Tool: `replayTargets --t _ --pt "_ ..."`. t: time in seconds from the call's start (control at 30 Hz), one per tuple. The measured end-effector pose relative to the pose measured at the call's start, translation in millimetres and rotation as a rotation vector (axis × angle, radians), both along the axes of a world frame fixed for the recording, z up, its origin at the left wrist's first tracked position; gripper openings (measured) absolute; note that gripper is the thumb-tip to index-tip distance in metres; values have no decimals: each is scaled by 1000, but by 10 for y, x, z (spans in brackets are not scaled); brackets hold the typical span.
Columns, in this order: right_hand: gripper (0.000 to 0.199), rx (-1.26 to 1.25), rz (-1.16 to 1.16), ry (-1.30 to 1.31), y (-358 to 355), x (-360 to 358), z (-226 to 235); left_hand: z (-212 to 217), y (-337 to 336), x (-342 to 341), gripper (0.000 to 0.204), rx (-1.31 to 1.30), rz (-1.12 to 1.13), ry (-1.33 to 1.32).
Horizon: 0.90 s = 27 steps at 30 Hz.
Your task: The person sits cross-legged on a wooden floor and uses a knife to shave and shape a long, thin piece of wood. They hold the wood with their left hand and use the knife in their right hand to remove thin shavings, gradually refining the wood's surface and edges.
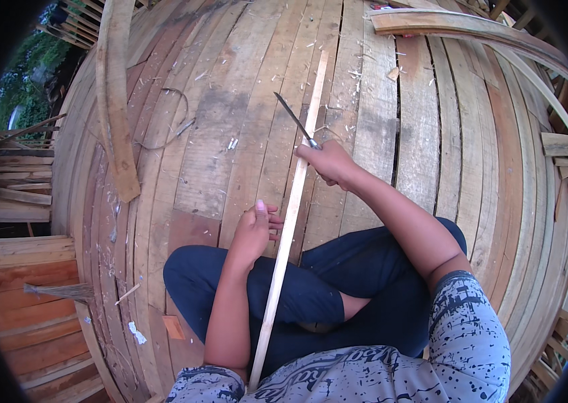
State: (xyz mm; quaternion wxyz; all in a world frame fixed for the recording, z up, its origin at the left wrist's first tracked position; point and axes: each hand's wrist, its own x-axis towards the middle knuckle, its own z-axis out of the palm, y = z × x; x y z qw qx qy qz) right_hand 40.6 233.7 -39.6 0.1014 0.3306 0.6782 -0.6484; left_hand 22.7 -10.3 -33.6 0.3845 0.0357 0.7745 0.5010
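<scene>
1. The plank floor (230, 121) is the largest thing; the person sits on it with crossed legs, in dark trousers (190, 269).
2. The long wooden strip (287, 225) lies in the middle, passing over the legs. Its long axis goes from the shirt (378, 376) forward, leaning a little to the right; the far end is above the planks, and I cannot tell if it touches them.
3. The right grip (329, 163) is clamped on the knife; its forearm reaches forward and inward, with the thumb side at the strip.
4. The left grip (254, 228) has its fingers apart and loosely bent, just beside the strip; its forearm points forward.
5. The knife (291, 112) crosses the strip, its tip pointing forward and left.
</scene>
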Motion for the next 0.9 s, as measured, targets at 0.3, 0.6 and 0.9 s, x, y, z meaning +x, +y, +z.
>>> replayTargets --t 0.3,0.6,0.9 --pt "54 153 -11 114 90 8 141 310 73 20 54 339 -180 -708" --pt "55 687 85 242 93 367 548 272 211 144 48 619 -35 -901" --pt "55 777 540 282 -327 757 659 210 183 142 42 440 131 -858"
